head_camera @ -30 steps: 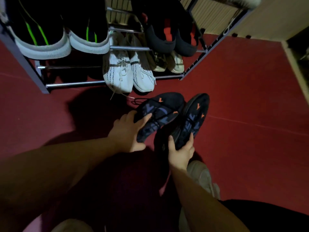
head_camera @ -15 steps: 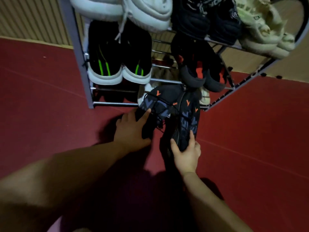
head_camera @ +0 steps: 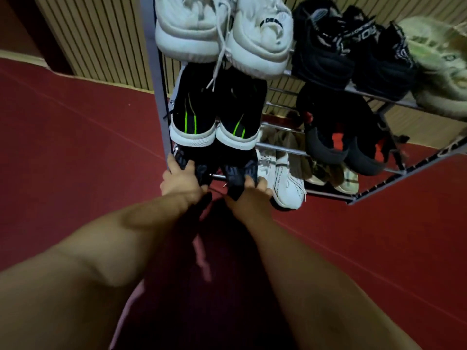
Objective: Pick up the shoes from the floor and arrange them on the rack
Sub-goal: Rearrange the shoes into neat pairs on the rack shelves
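Observation:
Two dark sneakers with grey-blue pattern sit at the left end of the metal rack's lowest shelf, toes in under the shelf above. My left hand grips the heel of the left dark sneaker. My right hand grips the heel of the right dark sneaker. Both heels stick out over the front rail. The front parts of both sneakers are hidden in shadow.
Black shoes with green stripes sit on the shelf above. White sneakers and black shoes fill the top shelf. White knit sneakers lie right of my hands on the lowest shelf. Red floor surrounds the rack.
Both hands carried the dark sneakers up from the floor and forward into the left end of the lowest shelf. The view has risen toward the rack.

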The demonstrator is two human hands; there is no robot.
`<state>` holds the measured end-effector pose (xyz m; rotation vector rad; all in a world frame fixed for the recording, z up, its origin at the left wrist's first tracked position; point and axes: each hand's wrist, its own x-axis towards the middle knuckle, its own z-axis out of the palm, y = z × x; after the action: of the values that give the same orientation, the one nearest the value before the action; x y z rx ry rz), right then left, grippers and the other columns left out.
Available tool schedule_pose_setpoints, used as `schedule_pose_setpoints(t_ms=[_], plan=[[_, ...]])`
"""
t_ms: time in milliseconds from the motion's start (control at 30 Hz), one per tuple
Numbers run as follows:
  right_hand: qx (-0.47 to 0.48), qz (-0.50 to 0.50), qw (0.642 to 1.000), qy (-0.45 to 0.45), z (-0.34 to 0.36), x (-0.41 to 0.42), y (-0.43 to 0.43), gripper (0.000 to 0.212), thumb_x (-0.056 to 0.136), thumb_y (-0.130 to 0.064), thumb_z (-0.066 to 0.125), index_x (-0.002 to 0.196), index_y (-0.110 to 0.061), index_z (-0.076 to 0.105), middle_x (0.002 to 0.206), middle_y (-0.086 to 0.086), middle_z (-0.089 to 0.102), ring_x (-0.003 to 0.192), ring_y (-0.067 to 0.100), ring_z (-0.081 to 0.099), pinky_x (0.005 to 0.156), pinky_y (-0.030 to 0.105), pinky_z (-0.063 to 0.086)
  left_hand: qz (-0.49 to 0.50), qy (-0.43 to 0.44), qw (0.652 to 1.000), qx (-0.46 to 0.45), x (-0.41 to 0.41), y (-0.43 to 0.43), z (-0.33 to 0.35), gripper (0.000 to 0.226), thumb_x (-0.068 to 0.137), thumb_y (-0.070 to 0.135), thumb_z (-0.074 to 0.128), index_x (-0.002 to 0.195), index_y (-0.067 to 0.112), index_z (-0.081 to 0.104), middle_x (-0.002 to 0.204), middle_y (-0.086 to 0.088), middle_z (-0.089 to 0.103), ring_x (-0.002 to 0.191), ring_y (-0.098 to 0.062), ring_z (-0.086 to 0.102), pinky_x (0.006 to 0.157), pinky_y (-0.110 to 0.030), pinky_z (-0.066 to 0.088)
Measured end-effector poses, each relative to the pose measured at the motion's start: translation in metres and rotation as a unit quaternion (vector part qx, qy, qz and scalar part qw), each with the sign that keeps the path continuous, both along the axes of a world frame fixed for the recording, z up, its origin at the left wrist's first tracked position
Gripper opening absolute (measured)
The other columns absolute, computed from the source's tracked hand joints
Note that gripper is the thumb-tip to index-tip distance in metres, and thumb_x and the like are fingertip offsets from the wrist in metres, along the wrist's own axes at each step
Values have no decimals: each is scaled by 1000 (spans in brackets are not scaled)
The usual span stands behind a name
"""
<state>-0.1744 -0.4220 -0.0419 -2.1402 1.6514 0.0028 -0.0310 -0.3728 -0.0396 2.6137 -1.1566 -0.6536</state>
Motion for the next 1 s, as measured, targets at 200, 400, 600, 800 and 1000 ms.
schedule_pose_setpoints(t_ms=[200, 400, 600, 800, 1000], plan=[[-1, 115, 990, 76, -21, -3, 7, 87, 85, -47, 58, 151, -24, 6, 155, 18, -7, 140, 38, 9, 112, 46, 19, -104, -1, 984, 147, 6, 13, -19, 83, 88, 12, 52, 151, 30, 1, 154, -5, -28, 141, -35, 6, 112, -44, 25], [-10, 182, 974, 135, -32, -13, 11, 112, 77, -58, 64, 147, -32, -19, 152, 21, -26, 144, 38, -2, 113, 50, 12, -172, -76, 963, 195, 12, 23, -33, 117, 79, 39, 71, 143, 35, -27, 151, -9, -33, 141, -34, 11, 107, -43, 32], [-78, 209, 966, 127, -43, -25, 19, 78, 94, -25, 49, 151, -26, -4, 150, 23, -25, 142, 37, 14, 106, 40, 29, -174, -84, 963, 190, 3, 21, -38, 120, 81, 17, 71, 133, 53, -31, 146, -4, -42, 136, -35, 17, 101, -44, 42], [-36, 208, 975, 74, -33, -22, 11, 94, 83, -65, 49, 152, -23, -1, 157, 21, -7, 144, 32, 12, 113, 47, 15, -165, -94, 965, 181, -4, 23, -35, 101, 89, 10, 56, 139, 53, -20, 146, -3, -43, 139, -35, 10, 99, -42, 42], [-23, 208, 978, -18, -21, -10, -14, 99, 84, -62, 52, 151, -18, -4, 158, 17, -3, 143, 30, 17, 113, 43, 14, -180, -72, 976, 101, 1, 30, -34, 99, 83, 40, 63, 148, 39, -11, 154, -2, -26, 137, -38, 15, 100, -43, 39]])
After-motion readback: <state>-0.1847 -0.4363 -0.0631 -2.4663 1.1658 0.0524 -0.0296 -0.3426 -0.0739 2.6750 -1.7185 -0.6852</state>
